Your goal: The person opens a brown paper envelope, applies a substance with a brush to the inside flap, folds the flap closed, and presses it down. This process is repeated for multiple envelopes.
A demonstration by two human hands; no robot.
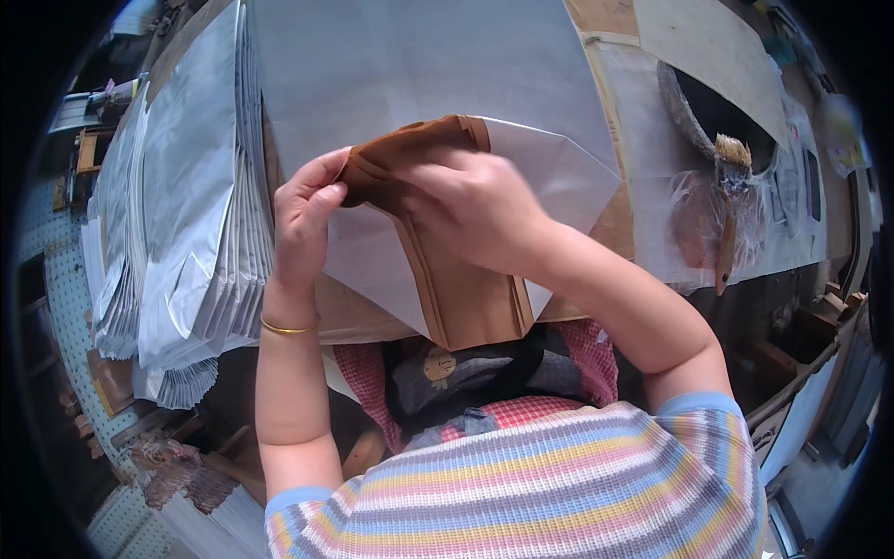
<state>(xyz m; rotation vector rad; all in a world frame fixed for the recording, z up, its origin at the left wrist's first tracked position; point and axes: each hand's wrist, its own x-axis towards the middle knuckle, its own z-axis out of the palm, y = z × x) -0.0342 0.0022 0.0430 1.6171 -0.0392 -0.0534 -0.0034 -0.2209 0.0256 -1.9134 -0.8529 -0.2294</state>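
1. At 6 o'clock, nearest: a striped knitted top point(521, 494) and, beyond it, a red-checked apron point(377, 396); its dark panel point(484, 373) bears a pale rounded emblem point(439, 368), with detail too small to read.
2. At 10 o'clock: the left hand point(309, 219), with thumb and fingers pinching a folded edge; a gold-coloured bangle point(290, 328) circles its wrist.
3. At 1 o'clock: the right hand point(484, 200), blurred, with fingers bent against the paper; whether it grips cannot be told.
4. At centre: folded brown paper point(466, 303), upon a pale sheet point(554, 168) with angled flaps.
5. Between 9 and 10 o'clock: pleated silvery bags point(191, 205), stacked.
6. Between 2 and 3 o'clock: a brush point(727, 228) beside crumpled clear plastic point(694, 219).
7. At 2 o'clock, farthest: a translucent bag point(843, 135); its coloured markings are blurred.
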